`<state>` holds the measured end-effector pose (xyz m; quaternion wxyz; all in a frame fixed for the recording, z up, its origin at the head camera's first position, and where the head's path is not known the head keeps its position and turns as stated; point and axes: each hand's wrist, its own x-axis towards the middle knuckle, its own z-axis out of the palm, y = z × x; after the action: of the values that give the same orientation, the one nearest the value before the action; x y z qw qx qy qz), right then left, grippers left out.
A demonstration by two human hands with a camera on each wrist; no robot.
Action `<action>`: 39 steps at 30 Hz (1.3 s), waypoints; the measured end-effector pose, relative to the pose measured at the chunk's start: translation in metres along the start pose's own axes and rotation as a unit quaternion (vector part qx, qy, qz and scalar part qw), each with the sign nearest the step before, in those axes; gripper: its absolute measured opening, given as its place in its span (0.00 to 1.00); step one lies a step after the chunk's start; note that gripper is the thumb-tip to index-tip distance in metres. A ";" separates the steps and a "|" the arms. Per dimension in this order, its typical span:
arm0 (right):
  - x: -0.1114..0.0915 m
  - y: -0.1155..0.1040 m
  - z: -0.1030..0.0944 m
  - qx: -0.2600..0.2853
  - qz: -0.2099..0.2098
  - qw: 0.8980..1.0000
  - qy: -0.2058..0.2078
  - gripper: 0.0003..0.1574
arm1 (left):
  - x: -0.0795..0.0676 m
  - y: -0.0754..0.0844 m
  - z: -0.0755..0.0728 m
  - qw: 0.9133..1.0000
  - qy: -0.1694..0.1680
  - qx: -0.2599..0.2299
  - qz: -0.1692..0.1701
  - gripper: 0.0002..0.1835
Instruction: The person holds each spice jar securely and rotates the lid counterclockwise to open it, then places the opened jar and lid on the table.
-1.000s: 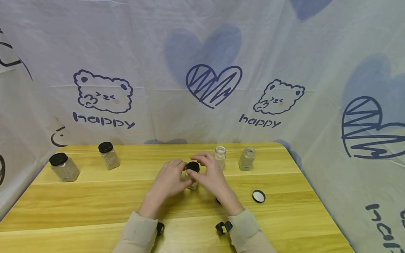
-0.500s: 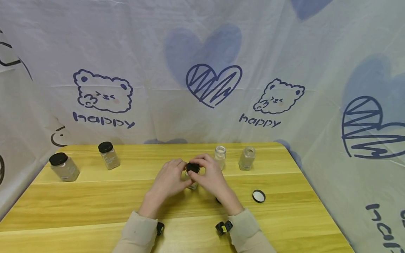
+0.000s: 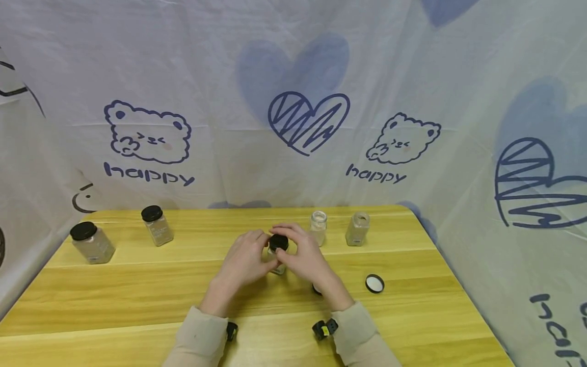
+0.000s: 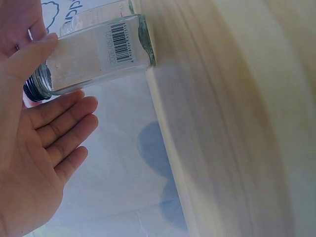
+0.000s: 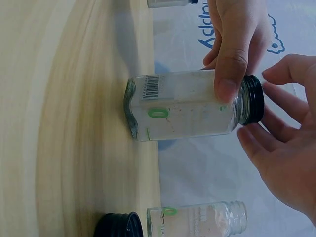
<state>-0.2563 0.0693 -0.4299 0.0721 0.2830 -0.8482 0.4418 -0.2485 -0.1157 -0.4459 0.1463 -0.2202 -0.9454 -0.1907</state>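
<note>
Left of the nearest uncapped jar (image 3: 318,230), the left hand (image 3: 245,259) pinches the capped jar (image 5: 185,111) up high, right hand (image 3: 304,255) curled round the black lid (image 3: 278,242): rigid, likely slick, breakable glass, best steadied mid-body!

The wooden table (image 3: 128,306) carries two capped jars (image 3: 94,247) at ten o'clock, two open jars (image 3: 357,230) at two, two black lids (image 3: 374,284) at three.

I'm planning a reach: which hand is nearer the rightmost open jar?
Right. The right hand is left of the rightmost open jar, at the black lid; the left hand, holding the held jar, is farther left.
</note>
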 end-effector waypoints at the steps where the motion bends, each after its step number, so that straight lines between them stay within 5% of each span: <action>1: 0.000 0.000 0.000 0.003 -0.002 1.000 0.006 0.27 | 0.000 0.000 0.000 1.000 0.001 0.001 0.001 0.23; 10: -0.002 -0.002 0.005 0.014 0.036 0.997 0.062 0.24 | 0.000 -0.001 0.001 1.000 -0.002 -0.002 0.001 0.24; 39: 0.000 0.002 0.006 -0.017 0.027 0.999 0.025 0.23 | -0.001 0.000 -0.001 1.000 -0.002 -0.004 0.000 0.24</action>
<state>-0.2567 0.0659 -0.4352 0.0863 0.2476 -0.8609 0.4360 -0.2474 -0.1163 -0.4458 0.1437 -0.2213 -0.9450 -0.1935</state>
